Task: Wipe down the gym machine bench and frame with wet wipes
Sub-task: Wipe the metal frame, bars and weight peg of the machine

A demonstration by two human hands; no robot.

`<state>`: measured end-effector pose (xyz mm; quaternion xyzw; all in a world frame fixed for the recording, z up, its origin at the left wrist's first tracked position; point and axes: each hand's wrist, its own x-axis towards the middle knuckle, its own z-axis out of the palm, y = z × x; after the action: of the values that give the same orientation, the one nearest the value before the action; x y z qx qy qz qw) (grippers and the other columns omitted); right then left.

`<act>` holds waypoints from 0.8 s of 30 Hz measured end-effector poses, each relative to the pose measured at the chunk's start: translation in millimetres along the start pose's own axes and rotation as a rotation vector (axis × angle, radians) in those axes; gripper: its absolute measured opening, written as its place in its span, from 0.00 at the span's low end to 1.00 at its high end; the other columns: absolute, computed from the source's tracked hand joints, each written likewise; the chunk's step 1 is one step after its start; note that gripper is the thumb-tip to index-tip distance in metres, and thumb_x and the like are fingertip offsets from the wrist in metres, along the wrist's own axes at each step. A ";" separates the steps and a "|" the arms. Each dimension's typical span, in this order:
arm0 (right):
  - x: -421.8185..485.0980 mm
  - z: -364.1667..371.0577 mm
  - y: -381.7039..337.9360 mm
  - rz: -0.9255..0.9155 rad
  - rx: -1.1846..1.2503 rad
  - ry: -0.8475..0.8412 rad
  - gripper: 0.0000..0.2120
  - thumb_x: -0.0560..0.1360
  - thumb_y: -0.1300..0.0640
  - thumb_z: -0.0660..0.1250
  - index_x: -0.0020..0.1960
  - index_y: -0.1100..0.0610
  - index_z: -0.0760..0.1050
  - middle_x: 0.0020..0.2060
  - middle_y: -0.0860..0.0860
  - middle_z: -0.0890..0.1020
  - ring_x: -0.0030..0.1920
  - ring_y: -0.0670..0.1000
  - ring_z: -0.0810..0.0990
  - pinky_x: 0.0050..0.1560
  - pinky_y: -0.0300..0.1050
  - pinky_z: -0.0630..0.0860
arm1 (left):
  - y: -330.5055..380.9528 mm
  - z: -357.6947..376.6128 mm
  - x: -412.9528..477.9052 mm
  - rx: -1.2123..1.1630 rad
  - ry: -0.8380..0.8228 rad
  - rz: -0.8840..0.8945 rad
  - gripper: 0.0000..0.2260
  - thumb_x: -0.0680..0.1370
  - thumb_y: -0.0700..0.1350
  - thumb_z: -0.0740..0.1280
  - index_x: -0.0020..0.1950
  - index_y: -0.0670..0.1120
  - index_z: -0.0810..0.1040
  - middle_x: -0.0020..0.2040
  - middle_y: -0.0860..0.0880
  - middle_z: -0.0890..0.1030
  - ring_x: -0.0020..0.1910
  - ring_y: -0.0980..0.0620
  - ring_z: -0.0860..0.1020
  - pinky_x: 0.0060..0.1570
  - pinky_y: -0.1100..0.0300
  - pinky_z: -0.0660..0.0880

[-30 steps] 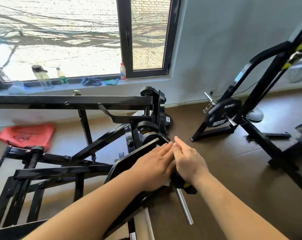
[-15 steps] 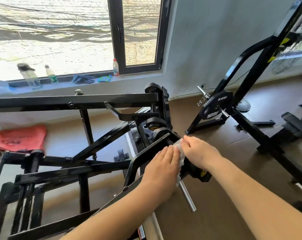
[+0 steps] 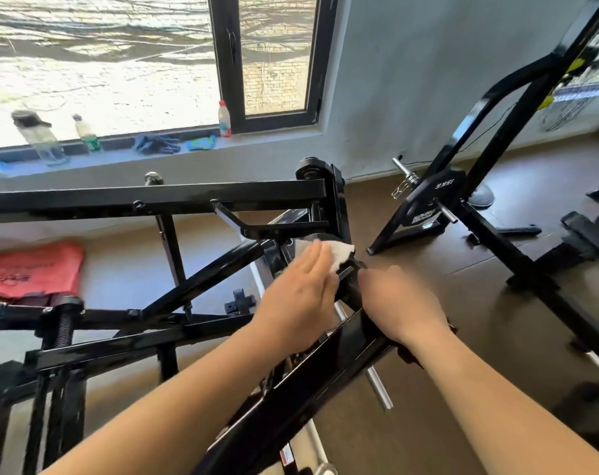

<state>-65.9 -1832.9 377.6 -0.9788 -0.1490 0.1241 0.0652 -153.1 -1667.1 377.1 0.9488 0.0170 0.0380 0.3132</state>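
Note:
The black gym machine frame (image 3: 154, 197) fills the left and centre, with an angled arm (image 3: 308, 395) rising from the bottom toward its pivot. A white wet wipe (image 3: 342, 252) lies against the upper end of that arm, near the pivot. My left hand (image 3: 298, 296) presses on the wipe with straight fingers, and the wipe shows past my fingertips. Just to the right, my right hand (image 3: 397, 303) sits on the same arm with its fingers curled over the far side, gripping the metal.
A second black machine with a weight plate (image 3: 428, 204) stands at the right on the brown floor. A chrome peg (image 3: 378, 389) sticks out below my hands. A red bag (image 3: 34, 269) lies at the left. Bottles (image 3: 224, 118) and blue gloves (image 3: 157, 144) sit on the windowsill.
The wipe went from my right hand's pinch to under my left fingers. My left hand slid up the arm toward the pivot. My right hand dropped onto the arm.

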 end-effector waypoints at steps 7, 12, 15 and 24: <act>9.5 5.3 3.4 -0.062 -0.072 -0.047 0.25 0.84 0.39 0.42 0.74 0.45 0.66 0.69 0.51 0.74 0.68 0.57 0.74 0.62 0.59 0.72 | 4.0 44.6 16.2 0.205 -0.270 -0.195 0.34 0.85 0.62 0.45 0.83 0.43 0.44 0.83 0.40 0.51 0.78 0.41 0.63 0.72 0.45 0.67; 10.5 9.3 7.1 -0.087 -0.135 -0.068 0.31 0.82 0.33 0.40 0.79 0.44 0.61 0.72 0.51 0.72 0.70 0.57 0.73 0.62 0.59 0.73 | -19.7 18.0 -32.5 0.053 -0.173 -0.195 0.22 0.85 0.62 0.44 0.66 0.54 0.70 0.53 0.52 0.79 0.52 0.50 0.78 0.54 0.49 0.76; 10.9 10.7 7.8 -0.092 -0.154 -0.079 0.32 0.82 0.32 0.39 0.79 0.44 0.62 0.72 0.52 0.71 0.70 0.58 0.73 0.63 0.60 0.74 | -26.1 -0.5 -50.7 0.019 -0.095 -0.272 0.23 0.85 0.61 0.46 0.44 0.52 0.75 0.38 0.53 0.79 0.39 0.53 0.77 0.43 0.53 0.75; 3.9 9.4 7.0 -0.097 -0.135 -0.064 0.29 0.83 0.34 0.38 0.67 0.45 0.72 0.64 0.52 0.75 0.65 0.59 0.75 0.58 0.60 0.72 | -42.5 40.6 -22.7 -0.191 -0.057 -0.281 0.09 0.83 0.52 0.65 0.63 0.55 0.75 0.47 0.52 0.82 0.44 0.50 0.80 0.42 0.54 0.76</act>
<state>-62.9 -1837.4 366.5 -0.9682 -0.2061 0.1416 0.0003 -172.8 -1658.3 317.9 0.9036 0.1368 -0.0315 0.4047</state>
